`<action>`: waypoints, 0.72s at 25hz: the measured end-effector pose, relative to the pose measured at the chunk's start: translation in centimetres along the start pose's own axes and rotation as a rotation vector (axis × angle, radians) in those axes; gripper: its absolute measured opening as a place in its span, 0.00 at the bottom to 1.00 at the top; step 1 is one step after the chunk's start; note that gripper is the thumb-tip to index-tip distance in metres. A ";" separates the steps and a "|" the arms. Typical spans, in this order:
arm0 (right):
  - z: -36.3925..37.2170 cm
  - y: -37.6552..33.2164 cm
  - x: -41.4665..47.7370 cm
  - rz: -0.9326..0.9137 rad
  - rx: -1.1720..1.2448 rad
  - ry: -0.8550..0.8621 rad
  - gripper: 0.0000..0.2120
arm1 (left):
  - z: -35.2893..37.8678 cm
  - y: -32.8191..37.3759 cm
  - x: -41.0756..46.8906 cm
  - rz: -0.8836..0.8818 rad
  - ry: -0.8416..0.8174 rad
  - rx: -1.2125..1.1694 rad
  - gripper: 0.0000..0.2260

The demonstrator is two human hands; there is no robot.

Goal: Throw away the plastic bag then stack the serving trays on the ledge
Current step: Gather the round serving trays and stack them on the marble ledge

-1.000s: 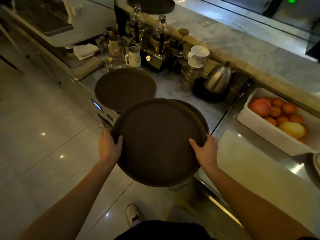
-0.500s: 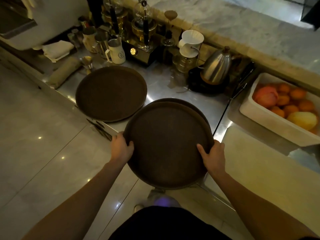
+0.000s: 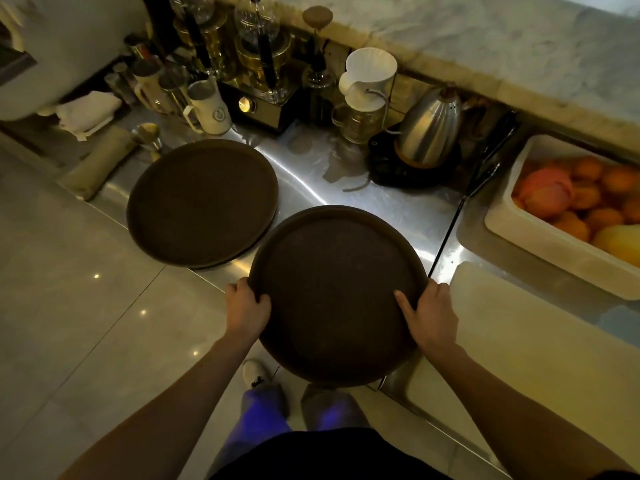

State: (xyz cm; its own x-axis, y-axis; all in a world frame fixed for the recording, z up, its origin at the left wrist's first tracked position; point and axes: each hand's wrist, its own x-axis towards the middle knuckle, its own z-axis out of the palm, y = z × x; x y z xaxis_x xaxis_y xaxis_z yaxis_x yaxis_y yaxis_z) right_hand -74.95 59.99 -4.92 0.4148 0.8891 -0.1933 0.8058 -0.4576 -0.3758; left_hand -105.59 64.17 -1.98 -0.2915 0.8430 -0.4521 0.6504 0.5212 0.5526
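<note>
Now, the notes for this moment:
Left hand: the left hand (image 3: 246, 306) is clamped on the left rim of the held tray (image 3: 337, 292), thumb on top and the fingers under it
Right hand: the right hand (image 3: 427, 311) is clamped on the right rim in the same way, thumb lying on the tray surface
Held tray: round and dark, it hangs partly over the steel counter (image 3: 349, 188) edge and partly over the floor; a thin second rim shows at its far side, so probably two trays are held together (I cannot be sure)
Second tray: the second tray (image 3: 202, 202) lies flat on the counter, to the left and a little further away, apart from the held one
Ledge: the marble ledge (image 3: 485, 43) runs behind the coffee tools, well apart from both trays
Plastic bag: not visible, so I judge that part is finished
Step in hand: gathering the trays into one pile before carrying them to the ledge
How to do it well: keep the tray level, bring it above the second tray, match the rims, then lower it softly so it sits inside
Risk: the kettle (image 3: 429, 129) and the glass server (image 3: 360, 119) stand between the counter front and the ledge; lift the pile high over them
</note>
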 end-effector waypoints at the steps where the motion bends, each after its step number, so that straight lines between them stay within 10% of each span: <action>1: 0.0 0.1 0.2 0.006 -0.021 -0.004 0.28 | 0.2 0.0 0.1 -0.004 -0.002 0.001 0.21; 18: 1.2 -0.9 0.9 0.050 -0.058 -0.030 0.28 | 0.7 -0.1 1.6 0.028 0.005 0.089 0.20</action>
State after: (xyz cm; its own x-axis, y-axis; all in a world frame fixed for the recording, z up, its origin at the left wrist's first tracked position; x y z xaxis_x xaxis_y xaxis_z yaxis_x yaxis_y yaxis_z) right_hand -75.81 61.18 -5.88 0.4432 0.8643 -0.2379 0.8076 -0.5002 -0.3124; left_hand -105.64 65.44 -3.23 -0.2758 0.8577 -0.4339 0.7177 0.4840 0.5006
